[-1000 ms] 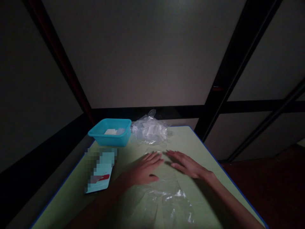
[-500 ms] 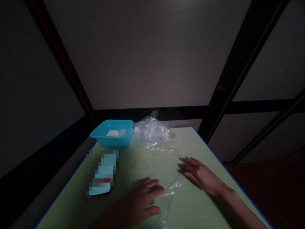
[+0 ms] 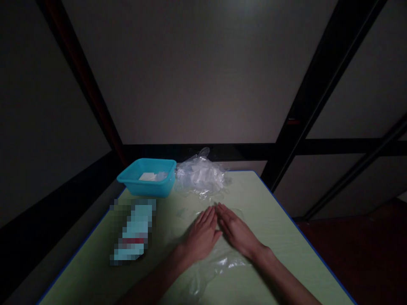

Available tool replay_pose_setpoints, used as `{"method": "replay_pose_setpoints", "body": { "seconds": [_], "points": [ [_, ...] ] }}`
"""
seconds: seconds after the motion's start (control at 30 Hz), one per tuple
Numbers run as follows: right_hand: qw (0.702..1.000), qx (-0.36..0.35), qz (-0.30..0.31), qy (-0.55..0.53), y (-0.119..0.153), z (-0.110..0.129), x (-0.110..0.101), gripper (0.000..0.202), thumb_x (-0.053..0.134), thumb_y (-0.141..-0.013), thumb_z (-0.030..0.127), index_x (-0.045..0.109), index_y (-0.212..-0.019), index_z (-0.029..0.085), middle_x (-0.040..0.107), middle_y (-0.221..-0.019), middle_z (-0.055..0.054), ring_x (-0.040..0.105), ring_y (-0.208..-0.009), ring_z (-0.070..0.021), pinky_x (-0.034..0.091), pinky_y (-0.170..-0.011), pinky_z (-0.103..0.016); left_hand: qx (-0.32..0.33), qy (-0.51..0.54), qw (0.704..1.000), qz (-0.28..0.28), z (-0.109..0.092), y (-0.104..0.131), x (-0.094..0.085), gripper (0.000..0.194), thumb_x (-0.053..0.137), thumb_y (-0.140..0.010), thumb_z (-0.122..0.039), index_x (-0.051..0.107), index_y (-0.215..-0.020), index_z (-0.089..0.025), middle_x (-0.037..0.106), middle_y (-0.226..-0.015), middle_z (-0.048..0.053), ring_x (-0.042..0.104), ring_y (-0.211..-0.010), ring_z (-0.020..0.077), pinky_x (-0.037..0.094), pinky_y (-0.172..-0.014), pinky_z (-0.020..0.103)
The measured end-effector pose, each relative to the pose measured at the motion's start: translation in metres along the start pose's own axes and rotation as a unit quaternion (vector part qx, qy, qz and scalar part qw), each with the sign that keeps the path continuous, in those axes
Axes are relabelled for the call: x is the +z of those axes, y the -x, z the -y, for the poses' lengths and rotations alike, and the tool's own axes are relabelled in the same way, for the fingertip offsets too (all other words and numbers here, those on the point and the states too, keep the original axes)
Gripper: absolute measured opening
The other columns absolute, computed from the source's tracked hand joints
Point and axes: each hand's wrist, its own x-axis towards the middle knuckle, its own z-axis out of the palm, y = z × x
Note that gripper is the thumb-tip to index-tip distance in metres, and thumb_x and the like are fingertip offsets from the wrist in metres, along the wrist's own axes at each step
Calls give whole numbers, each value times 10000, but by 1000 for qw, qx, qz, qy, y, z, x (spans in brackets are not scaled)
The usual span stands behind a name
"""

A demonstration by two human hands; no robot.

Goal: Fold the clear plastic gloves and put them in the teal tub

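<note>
Piece of thin transparent plastic (image 3: 224,263), spread on the pale green table (image 3: 282,237), wrinkled and shiny at near side.

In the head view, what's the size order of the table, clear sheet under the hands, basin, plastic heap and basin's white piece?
Table
Sheet, though nearer and faint-edged
Basin and heap: too alike to rank
White piece

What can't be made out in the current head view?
Head view:
- Middle of the clear plastic film: hidden under the left hand and right hand.
- Details of the phone-like object: pixelated.
- Floor of the blue plastic basin: partly hidden by its front wall and the white contents, too small to identify.
- Table's near edge: cut off by the frame bottom.
</note>
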Motion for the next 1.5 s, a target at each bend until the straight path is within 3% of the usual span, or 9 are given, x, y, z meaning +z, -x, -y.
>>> {"method": "replay_pose_setpoints", "body": {
  "seconds": [0.1, 0.27, 0.57, 0.77, 0.83, 0.9, 1.03, 1.3, 1.5],
  "points": [
    [998, 8, 17, 58, -2, -7, 11, 509, 345, -920, 338, 357, -1363, 88, 304, -1426, -162, 262, -1325, -262, 239, -1080, -479, -2, -11, 1000, -12, 6, -2, 12, 552, 400, -899, -349, 314, -1374, -82, 257, -1455, 132, 202, -1345, 276, 210, -1091, 467],
    [993, 27, 31, 108, 6, -19, 5, 615, 336, -905, 494, 307, -1389, 116, 265, -1444, -131, 214, -1341, -264, 222, -1079, -482, -14, -31, 999, -20, 11, 3, 14, 578, 406, -892, -435, 310, -1386, -150, 242, -1472, 74, 160, -1354, 292, 210, -1083, 476],
    [994, 55, 25, 91, 16, -38, -6, 634, 333, -897, 515, 310, -1386, 111, 263, -1445, -152, 206, -1344, -259, 192, -1081, -489, -24, -27, 999, -15, 18, 18, 13, 534, 405, -902, -415, 308, -1387, -215, 245, -1476, 50, 128, -1358, 303, 178, -1084, 490],
    [994, 79, -51, -60, 11, -44, -25, 471, 458, -858, 384, 487, -1257, 138, 531, -1270, -155, 509, -1146, -281, 392, -964, -447, -35, 77, 995, -58, 38, 20, 3, 617, 432, -886, -288, 151, -1427, -189, 98, -1507, 105, 60, -1368, 276, 212, -1080, 477],
    [992, 69, -59, -90, 5, -44, -32, 402, 500, -831, 336, 549, -1175, 135, 588, -1184, -151, 556, -1066, -281, 428, -912, -433, -34, 108, 991, -66, 47, 6, -9, 591, 420, -882, -230, 176, -1418, -183, 223, -1480, 112, 193, -1351, 244, 258, -1074, 432],
    [992, 62, -49, -96, -5, -44, -36, 368, 565, -782, 294, 583, -1110, 128, 620, -1113, -143, 579, -1004, -278, 446, -868, -414, -14, 106, 993, -56, 54, -11, -20, 539, 467, -845, -175, 321, -1362, -199, 327, -1438, 88, 280, -1320, 230, 259, -1076, 400],
    [993, 62, -12, -102, -23, -46, -38, 324, 676, -648, 185, 630, -965, 135, 665, -848, -62, 606, -766, -219, 474, -700, -331, 39, 94, 995, -9, 60, -37, -32, 491, 552, -742, -86, 496, -1225, -155, 507, -1299, 73, 422, -1221, 236, 312, -1033, 362],
    [987, 79, 38, -136, -40, -51, -30, 388, 747, -500, 100, 634, -864, 166, 597, -705, 32, 533, -641, -139, 401, -575, -235, 76, 66, 994, 51, 52, -57, -47, 503, 674, -627, -71, 571, -1110, -165, 656, -1020, 13, 573, -973, 217, 439, -851, 306],
    [975, 112, 77, -178, -43, -55, -21, 322, 732, -520, 120, 615, -818, 161, 522, -557, 81, 479, -510, -97, 341, -490, -204, 49, 61, 994, 82, 53, -62, -52, 205, 683, -622, -65, 638, -812, -127, 625, -694, -45, 557, -646, 127, 426, -606, 198]
  ]
}}
